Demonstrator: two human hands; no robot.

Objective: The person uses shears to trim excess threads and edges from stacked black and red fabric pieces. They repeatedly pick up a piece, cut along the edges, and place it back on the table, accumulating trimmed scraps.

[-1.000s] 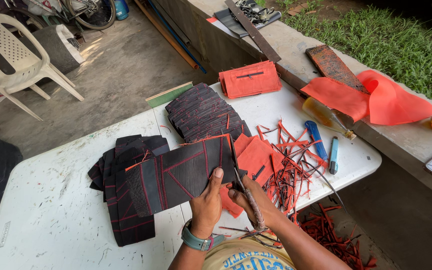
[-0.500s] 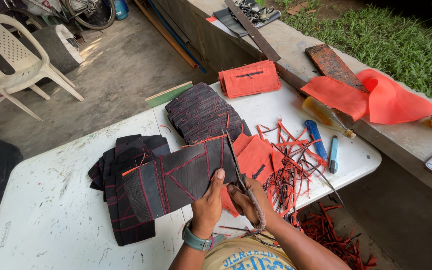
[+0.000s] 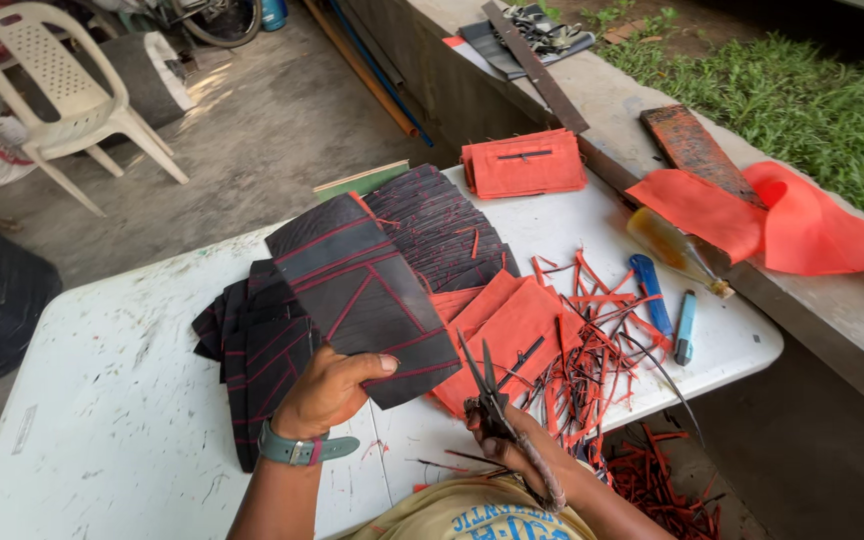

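Left hand (image 3: 327, 392): fingers pinch the black panel (image 3: 362, 290), lifted at 12 o'clock.
Right hand (image 3: 522, 455): fingers grip the scissors (image 3: 487, 385), blades parted, tips up.
Risk: the limp panel may sag onto the blades; scraps (image 3: 592, 350) at 2 o'clock could snag.

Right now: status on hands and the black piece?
Left hand grips black red-lined sheet, lifted. Right hand holds open scissors. Red offcuts beside.
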